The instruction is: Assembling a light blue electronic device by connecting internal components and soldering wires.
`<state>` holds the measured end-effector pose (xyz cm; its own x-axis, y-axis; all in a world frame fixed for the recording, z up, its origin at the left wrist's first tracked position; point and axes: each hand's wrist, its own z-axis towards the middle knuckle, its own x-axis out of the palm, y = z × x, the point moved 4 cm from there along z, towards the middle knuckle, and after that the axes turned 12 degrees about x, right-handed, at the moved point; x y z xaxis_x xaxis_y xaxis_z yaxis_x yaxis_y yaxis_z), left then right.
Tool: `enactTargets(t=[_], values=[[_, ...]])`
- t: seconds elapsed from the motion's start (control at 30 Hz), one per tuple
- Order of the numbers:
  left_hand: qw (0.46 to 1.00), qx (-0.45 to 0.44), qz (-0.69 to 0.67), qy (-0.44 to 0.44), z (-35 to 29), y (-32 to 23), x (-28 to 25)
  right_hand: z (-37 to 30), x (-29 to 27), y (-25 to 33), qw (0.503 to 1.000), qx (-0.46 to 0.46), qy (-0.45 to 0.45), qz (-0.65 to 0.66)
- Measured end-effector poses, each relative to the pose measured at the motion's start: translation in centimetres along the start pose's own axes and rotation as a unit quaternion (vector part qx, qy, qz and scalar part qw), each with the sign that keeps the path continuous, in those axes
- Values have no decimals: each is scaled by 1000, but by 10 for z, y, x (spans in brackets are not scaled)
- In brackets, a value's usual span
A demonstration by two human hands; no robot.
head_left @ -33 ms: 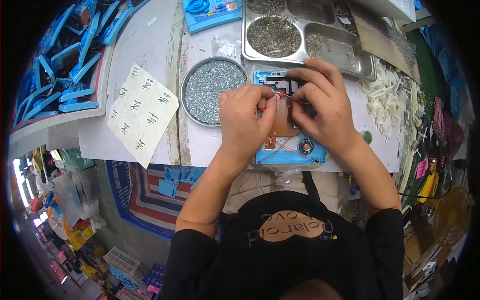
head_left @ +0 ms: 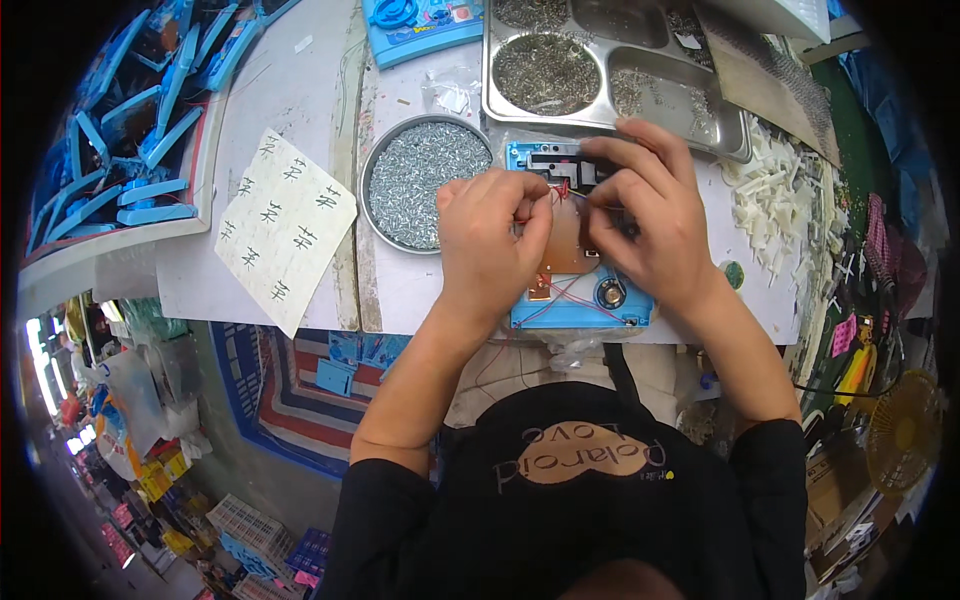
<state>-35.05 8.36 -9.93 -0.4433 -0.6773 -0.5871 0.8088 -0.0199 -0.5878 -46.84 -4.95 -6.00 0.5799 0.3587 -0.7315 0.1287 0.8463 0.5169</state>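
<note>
A light blue plastic casing (head_left: 530,317) lies in front of me with its inside up. On it sit a brown circuit board (head_left: 570,243), a small round speaker (head_left: 610,292) and a black and white mechanism (head_left: 556,166). Red wires (head_left: 563,187) bunch at the board's upper edge between my hands. My left hand (head_left: 492,228) is closed in a pinch at these wires, its fingertips seemingly on a red wire. My right hand (head_left: 655,225) is closed at thumb and forefinger just right of the wires, with its other fingers raised. What it pinches is hidden.
A round metal bowl of small screws (head_left: 425,180) stands to the left, beside a handwritten paper sheet (head_left: 285,225). Behind is a steel compartment tray (head_left: 620,122) with small metal parts. White plastic pieces (head_left: 775,200) are heaped at right; a box of blue casings (head_left: 205,190) stands far left.
My right hand has shifted very slightly to the right. My left hand and the casing stay practically where they were.
</note>
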Motion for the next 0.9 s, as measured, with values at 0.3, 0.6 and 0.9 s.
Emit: enactTargets(t=[0.3, 0.6, 0.9], values=[[987, 146, 44, 48, 19, -19, 6, -14, -7, -5, 999, 43, -15, 20], [969, 220, 71, 86, 27, -21, 11, -18, -15, -16, 998, 53, 11, 14], [962, 245, 73, 96, 31, -20, 10, -21, -25, -33, 999, 27, 15, -30]])
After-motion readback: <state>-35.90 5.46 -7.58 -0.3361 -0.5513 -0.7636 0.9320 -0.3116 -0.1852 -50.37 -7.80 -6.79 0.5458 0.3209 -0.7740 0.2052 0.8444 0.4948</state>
